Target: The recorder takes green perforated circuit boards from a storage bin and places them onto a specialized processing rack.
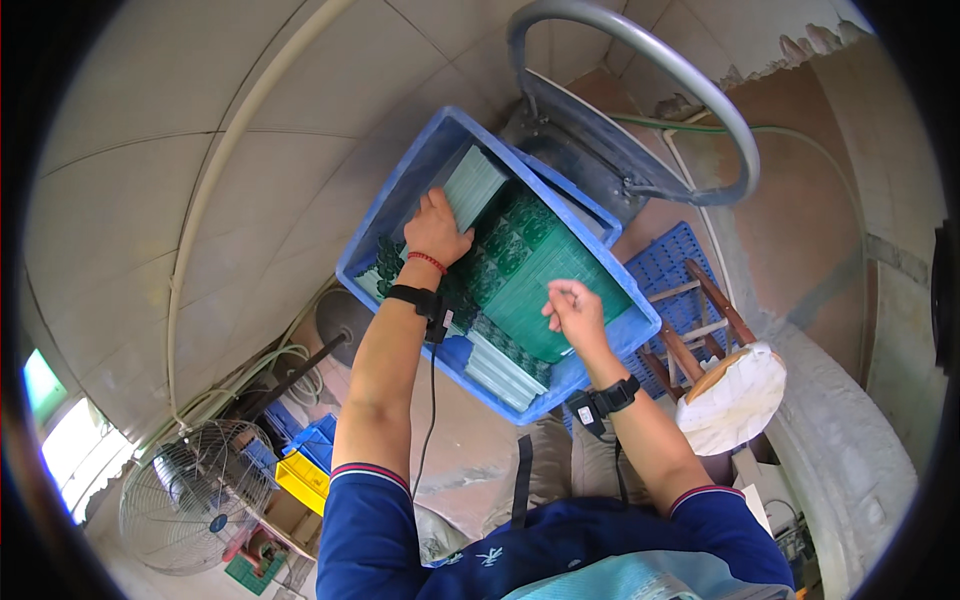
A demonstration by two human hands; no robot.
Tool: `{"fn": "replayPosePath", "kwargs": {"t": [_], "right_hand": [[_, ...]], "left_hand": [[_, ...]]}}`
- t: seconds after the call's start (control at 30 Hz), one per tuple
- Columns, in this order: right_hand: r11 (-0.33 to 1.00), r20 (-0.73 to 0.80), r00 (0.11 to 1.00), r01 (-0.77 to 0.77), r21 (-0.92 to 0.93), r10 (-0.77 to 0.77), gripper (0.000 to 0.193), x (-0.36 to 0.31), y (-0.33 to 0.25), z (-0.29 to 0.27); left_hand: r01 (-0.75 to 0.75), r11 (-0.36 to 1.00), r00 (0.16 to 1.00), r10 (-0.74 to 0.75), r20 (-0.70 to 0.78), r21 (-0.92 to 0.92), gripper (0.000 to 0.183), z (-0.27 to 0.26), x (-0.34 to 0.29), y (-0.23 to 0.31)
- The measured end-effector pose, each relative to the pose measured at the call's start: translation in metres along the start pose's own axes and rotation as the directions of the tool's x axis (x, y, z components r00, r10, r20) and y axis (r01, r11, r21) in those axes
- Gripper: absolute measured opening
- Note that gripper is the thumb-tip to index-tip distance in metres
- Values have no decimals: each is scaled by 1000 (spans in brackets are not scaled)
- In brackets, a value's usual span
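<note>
A blue plastic crate (620,335) in front of me holds stacks of green circuit boards (530,265), some lying face up and others packed on edge. My left hand (437,230) reaches into its far left part. Its fingers and thumb close round the near end of a pale stack of boards (474,187). Above the green boards on the right side hovers my right hand (575,312), fingers curled in and nothing visible in them. Near the crate's front wall lies another pale stack of boards (505,370). Both my wrists wear black straps.
Behind the crate stands a metal cart or chair with a curved grey tube (735,130). A stool with a white-covered seat (735,395) and a blue perforated crate (665,260) are at right. Lower left are a wire-cage fan (200,495) and a yellow bin (302,480).
</note>
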State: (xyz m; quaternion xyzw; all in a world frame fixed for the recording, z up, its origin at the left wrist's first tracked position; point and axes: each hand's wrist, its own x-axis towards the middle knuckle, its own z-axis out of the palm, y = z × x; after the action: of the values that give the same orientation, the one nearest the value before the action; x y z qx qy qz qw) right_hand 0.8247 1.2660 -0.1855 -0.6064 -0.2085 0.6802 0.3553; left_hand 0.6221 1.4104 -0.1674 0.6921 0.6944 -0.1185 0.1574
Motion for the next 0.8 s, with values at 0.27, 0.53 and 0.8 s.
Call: {"fn": "replayPosePath", "kwargs": {"t": [0.27,0.53,0.8], "right_hand": [[999,71,997,-39,-5,39,18,-38,29,-21],[997,132,989,-59,-55,66,17,-71,49,-24],[999,189,982,32,-30,-26,15,-89,66,-22]], "left_hand": [[26,998,999,-27,28,58,70,-5,3,3],[27,999,998,-28,57,34,71,-27,-1,17],[158,979,975,-134,176,-129,71,-75,-32,34]]}}
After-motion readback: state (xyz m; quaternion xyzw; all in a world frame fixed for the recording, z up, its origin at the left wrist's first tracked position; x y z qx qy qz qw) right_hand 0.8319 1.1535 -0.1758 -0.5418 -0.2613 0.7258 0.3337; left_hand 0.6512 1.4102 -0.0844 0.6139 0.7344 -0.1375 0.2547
